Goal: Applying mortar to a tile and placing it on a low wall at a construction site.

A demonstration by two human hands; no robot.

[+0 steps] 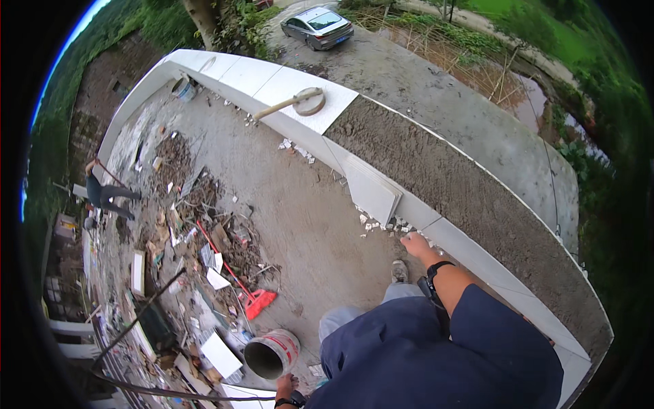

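My right hand [417, 243] reaches out to the inner edge of a low parapet wall [477, 255] faced with white tiles and rests on or just above it. Small tile chips [381, 223] lie on the floor beside it. Whether its fingers hold anything is hidden. My left hand [285, 387], with a wrist strap, sits low at the frame's bottom edge against a white and red bucket [272, 353]. The bucket's dark mouth faces lower left. I cannot tell if the hand grips it. My shoe [399, 271] stands on the concrete floor.
Grey mortar [463, 180] covers the parapet top. White tiles [371, 192] lean against the wall. A wooden-handled mallet [298, 102] lies on the tiled section. A rubble pile [204, 225], a red shovel [253, 298], another person [103, 193] and a parked car [319, 27] are beyond.
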